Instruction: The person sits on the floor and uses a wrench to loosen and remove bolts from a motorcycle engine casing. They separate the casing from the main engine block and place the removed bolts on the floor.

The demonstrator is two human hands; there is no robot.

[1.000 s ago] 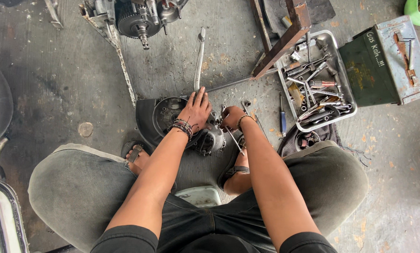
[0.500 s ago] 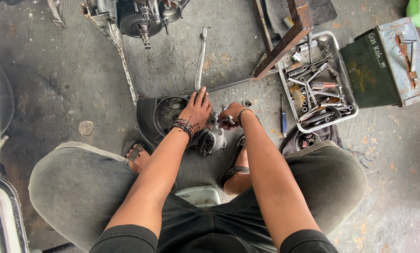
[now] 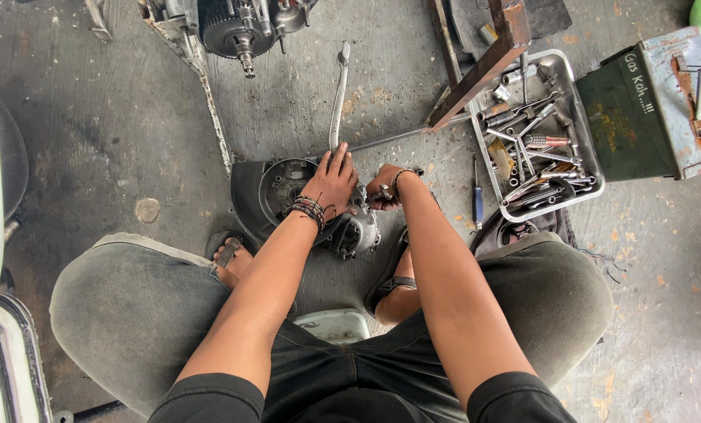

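Left hand (image 3: 333, 178): lies flat, fingers spread, palm down on the engine cover (image 3: 303, 205); it presses on it rather than grips it.
Right hand (image 3: 383, 188): curled closed around a small metal tool (image 3: 383, 193) at the right edge of the cover; what kind of tool it is cannot be told.
Engine cover: dark, rounded casing on the concrete floor (image 3: 115, 117) at the centre of the frame, between the person's sandalled feet.
Long wrench (image 3: 338, 98): lies on the floor just above the left hand, running up toward the top of the frame.
Tool tray (image 3: 577, 110): metal tray at upper right, filled with sockets, wrenches and screwdrivers.
Screwdriver (image 3: 477, 197): blue-handled, on the floor just left of the tray.
Green metal box (image 3: 648, 106): far upper right, beside the tray.
Engine block (image 3: 241, 27): top centre, with a toothed gear showing.
Rusty steel bar (image 3: 483, 66): slants across the tray's upper left corner.
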